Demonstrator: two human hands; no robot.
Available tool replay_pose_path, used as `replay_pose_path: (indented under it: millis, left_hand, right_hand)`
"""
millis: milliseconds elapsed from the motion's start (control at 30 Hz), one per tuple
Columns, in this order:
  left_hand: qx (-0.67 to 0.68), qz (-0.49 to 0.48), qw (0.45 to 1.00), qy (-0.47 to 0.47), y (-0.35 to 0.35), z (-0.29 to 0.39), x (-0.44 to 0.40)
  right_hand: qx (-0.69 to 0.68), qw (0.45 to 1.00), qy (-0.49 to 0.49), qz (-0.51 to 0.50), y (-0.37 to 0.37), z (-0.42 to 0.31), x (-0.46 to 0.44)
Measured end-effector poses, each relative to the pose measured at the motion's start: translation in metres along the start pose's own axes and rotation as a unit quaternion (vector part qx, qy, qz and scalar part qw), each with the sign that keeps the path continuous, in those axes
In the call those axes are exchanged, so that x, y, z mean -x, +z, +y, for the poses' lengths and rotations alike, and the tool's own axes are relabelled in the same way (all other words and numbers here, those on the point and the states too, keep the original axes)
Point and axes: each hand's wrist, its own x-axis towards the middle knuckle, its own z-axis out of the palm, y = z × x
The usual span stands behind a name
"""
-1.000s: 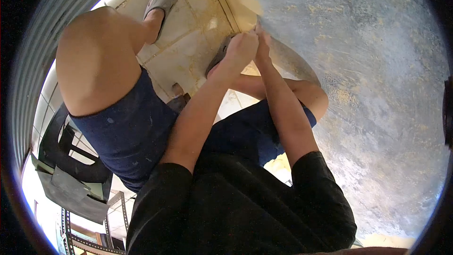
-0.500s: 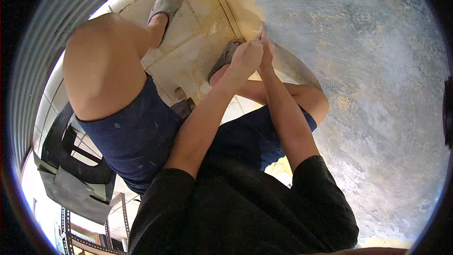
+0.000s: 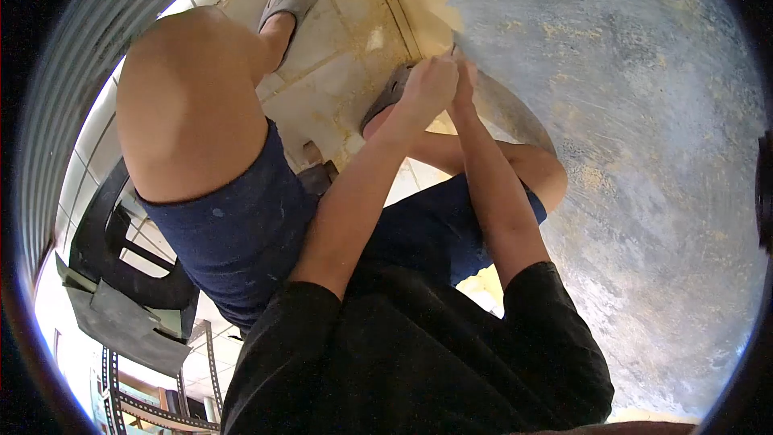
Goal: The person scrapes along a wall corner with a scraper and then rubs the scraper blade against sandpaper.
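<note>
My left hand (image 3: 432,85) is closed, knuckles up, low by the patchy grey-blue wall (image 3: 628,89). Right against it is my right hand (image 3: 465,87), its fingers also closed. Between them a thin, flat, blade-like tool (image 3: 453,49) just shows its tip, close to where the grey coat meets a cream strip (image 3: 427,0). Its handle is hidden by the fingers, so the exact kind cannot be made out. Just behind my left hand is my shoe (image 3: 388,95).
Dusty pale tiles (image 3: 322,97) cover the floor. A small block (image 3: 312,151) lies between my legs. Grey sheets (image 3: 129,322) rest on a black plastic seat (image 3: 97,234) at left, above a perforated metal frame (image 3: 161,419). Corrugated metal (image 3: 60,129) borders the far left.
The view has shifted slightly. The tool's tip, prominent before, has drawn down toward my hands and shows less. Both hands remain closed together beside the wall.
</note>
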Motion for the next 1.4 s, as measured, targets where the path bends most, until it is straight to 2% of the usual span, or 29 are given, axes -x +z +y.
replay_pose_path:
  millis: [33,100,133,200,233,300,333,367,400,467,500,533,600,633,700,800,833,867,900,933,1000,1100,1133,1167,1200,1233,1300,1333,1400]
  left_hand:
    - [0.041,0.030,0.998,-0.038,-0.013,0.009,0.008]
    - [0.080,0.065,0.992,-0.073,-0.019,0.014,0.007]
    - [0.050,0.037,0.997,-0.053,-0.015,0.014,0.005]
    - [0.020,0.009,0.999,-0.034,-0.005,0.006,-0.002]
    - [0.015,0.033,0.999,-0.011,-0.003,0.002,-0.003]
    - [0.004,0.057,0.998,0.006,-0.007,-0.004,0.001]
    - [0.080,0.060,0.994,-0.054,-0.007,0.002,0.004]
    - [0.154,0.066,0.979,-0.113,-0.008,0.005,0.004]
    - [0.153,0.069,0.979,-0.113,-0.009,0.004,0.004]
    - [0.054,0.128,0.990,-0.035,0.003,0.008,0.007]
    - [0.052,0.131,0.989,-0.036,0.001,0.003,0.003]
    - [0.107,0.101,0.987,-0.063,-0.001,-0.003,-0.001]
    - [0.167,0.066,0.979,-0.092,-0.002,-0.002,0.002]
    - [0.148,0.054,0.984,-0.082,-0.004,-0.007,0.000]
    - [0.133,0.036,0.988,-0.071,0.000,-0.002,0.005]
    - [0.209,0.085,0.967,-0.119,-0.002,0.011,0.006]
    - [0.105,0.056,0.991,-0.056,-0.012,0.009,0.006]
    - [-0.001,0.023,1.000,0.007,-0.014,0.005,0.007]
    - [0.002,0.020,1.000,0.009,-0.014,0.004,0.011]
    - [0.037,0.030,0.999,-0.009,-0.010,0.001,0.010]
    - [0.065,0.045,0.996,-0.029,-0.008,-0.001,0.009]
    - [0.133,0.079,0.986,-0.065,-0.008,0.008,0.011]
    - [0.085,0.055,0.995,-0.023,-0.006,0.007,0.009]
    - [0.036,0.031,0.999,0.018,-0.003,0.004,0.006]
    - [0.035,0.030,0.999,0.019,0.000,-0.004,0.004]
    - [0.042,0.055,0.997,0.017,0.007,-0.010,0.002]
    - [0.051,0.085,0.995,0.011,0.005,-0.009,0.001]
    - [0.088,0.094,0.991,-0.027,-0.005,-0.003,0.003]
    - [0.127,0.099,0.985,-0.061,-0.011,0.006,0.007]
  right_hand:
    - [-0.003,1.000,0.001,0.000,0.010,-0.004,0.004]
    - [0.222,0.970,-0.047,0.082,0.033,-0.023,0.011]
    - [0.223,0.970,-0.048,0.082,0.036,-0.027,0.010]
    - [0.045,0.990,0.009,0.131,0.041,-0.031,0.009]
    - [0.047,0.990,0.014,0.135,0.031,-0.027,0.010]
    - [0.069,0.971,0.141,0.180,0.007,-0.008,-0.003]
    - [0.067,0.971,0.146,0.179,0.007,-0.004,0.004]
    - [0.035,0.982,0.094,0.162,0.006,-0.001,0.008]
    - [0.002,0.989,0.039,0.143,0.004,0.000,0.008]
    - [0.024,0.989,0.041,0.138,0.037,-0.030,0.012]
    - [0.041,0.990,0.040,0.131,0.052,-0.041,0.009]
    - [0.041,0.990,0.041,0.131,0.027,-0.021,-0.002]
    - [0.305,0.951,-0.024,0.051,-0.051,0.031,-0.024]
    - [0.304,0.951,-0.027,0.048,-0.025,0.019,-0.019]
    - [0.014,0.990,0.011,0.143,0.047,-0.026,0.013]
    - [0.065,0.985,0.009,0.159,0.037,-0.029,0.003]
    - [0.065,0.985,0.007,0.157,0.038,-0.022,-0.005]
    - [0.091,0.964,0.041,0.247,0.043,-0.011,-0.014]
    - [0.119,0.930,0.079,0.339,0.041,-0.004,-0.011]
    - [0.121,0.928,0.081,0.342,0.035,-0.009,-0.004]
    - [0.117,0.988,0.054,0.085,0.033,-0.029,0.001]
    - [0.134,0.983,0.040,0.120,0.062,-0.057,0.013]
    - [0.135,0.983,0.039,0.121,0.057,-0.057,0.011]
    - [0.202,0.973,0.034,0.104,0.050,-0.055,0.005]
    - [0.267,0.959,0.033,0.089,0.045,-0.050,0.002]
    - [0.267,0.959,0.036,0.093,0.027,-0.033,0.000]
    - [0.184,0.982,-0.008,0.045,-0.008,0.002,-0.014]
    - [0.183,0.982,-0.008,0.043,-0.003,0.000,-0.012]
    - [0.027,0.988,0.060,0.139,0.020,-0.019,-0.001]
